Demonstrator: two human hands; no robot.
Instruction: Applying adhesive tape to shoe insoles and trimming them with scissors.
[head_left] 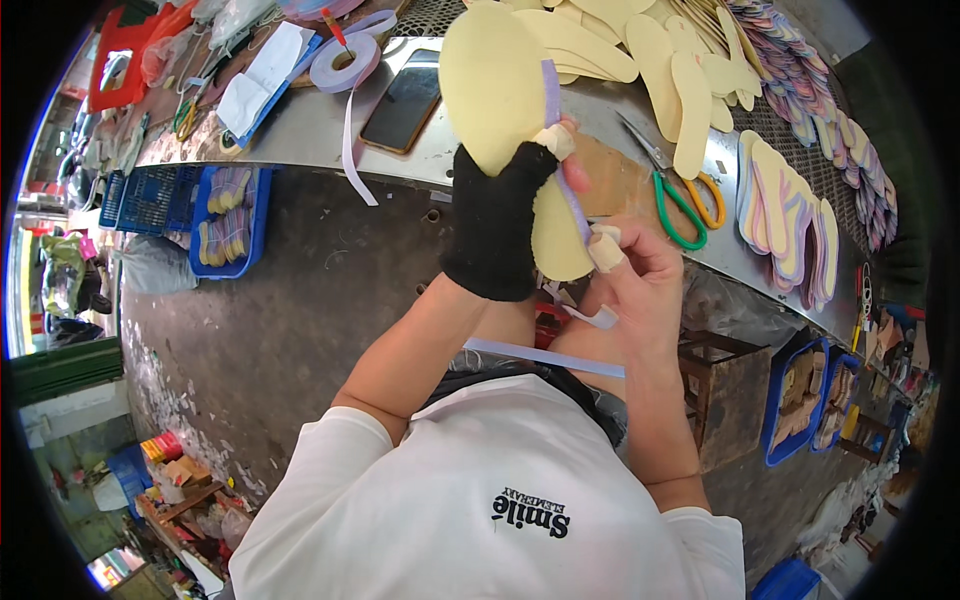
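Observation:
My left hand (497, 225), in a black fingerless glove, is closed round a cream shoe insole (492, 75) held up over the table's near edge. Along the insole's right side runs a narrow lilac tape (551, 90). Tape wraps cover fingertips on both hands. My right hand (645, 275) pinches the lilac tape against the insole's edge near its lower, narrower end. A loose length of tape (545, 357) hangs below that hand and lies across my lap.
Scissors (683, 205) with green and orange handles lie right of the insole, near a pile of cream insoles (655, 85). Edged insoles (780, 205) are stacked farther right. A phone (401, 104) and a tape roll (345, 66) lie left. A blue basket (232, 220) stands lower left.

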